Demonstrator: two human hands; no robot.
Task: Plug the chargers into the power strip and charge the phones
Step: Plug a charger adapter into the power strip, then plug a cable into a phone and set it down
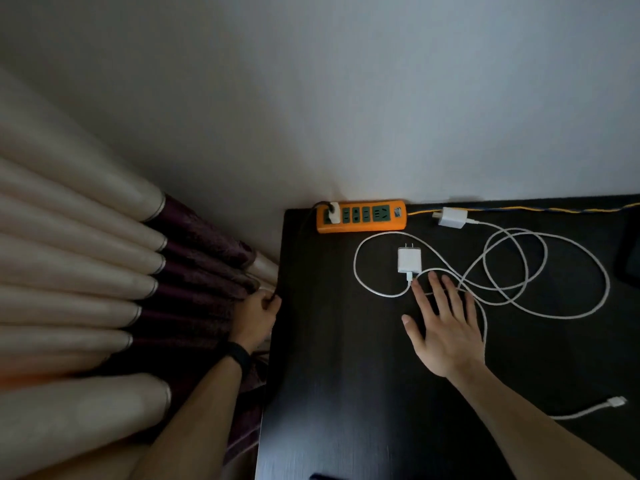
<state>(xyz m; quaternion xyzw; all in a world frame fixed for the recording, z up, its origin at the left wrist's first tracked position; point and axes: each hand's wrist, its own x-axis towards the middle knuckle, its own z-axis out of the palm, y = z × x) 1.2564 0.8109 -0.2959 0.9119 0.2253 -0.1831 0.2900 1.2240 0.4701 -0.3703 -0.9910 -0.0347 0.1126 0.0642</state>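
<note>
**Two chargers still to plug in, no phone charging yet**

We judge the task barely begun. The orange power strip [360, 216] lies at the far left corner of the bench [346, 375], against the wall. Its leftmost socket holds a white plug [334, 213] with a dark lead. The other sockets are free.

Both of the task's chargers lie loose on the bench. One charger [452, 218] rests just beside the strip's right end. The nearer charger [409, 259] lies in front of the strip, prongs pointing toward it. Their white cables [355, 268] sprawl in tangled loops across the bench, and one free connector [617, 401] lies near the right edge.

Our right grip [446, 327] is released, fingers spread flat, its fingertips just short of the nearer charger and over the cable. Our left grip [256, 317] sits at the bench's left edge with fingers curled. We cannot tell whether it clasps the edge or something else.

A dark object [628, 258] at the right edge may be a phone, though we cannot be sure.

Left to do, in our view: seat both chargers in the strip, untangle the cables, and connect the phones.
</note>
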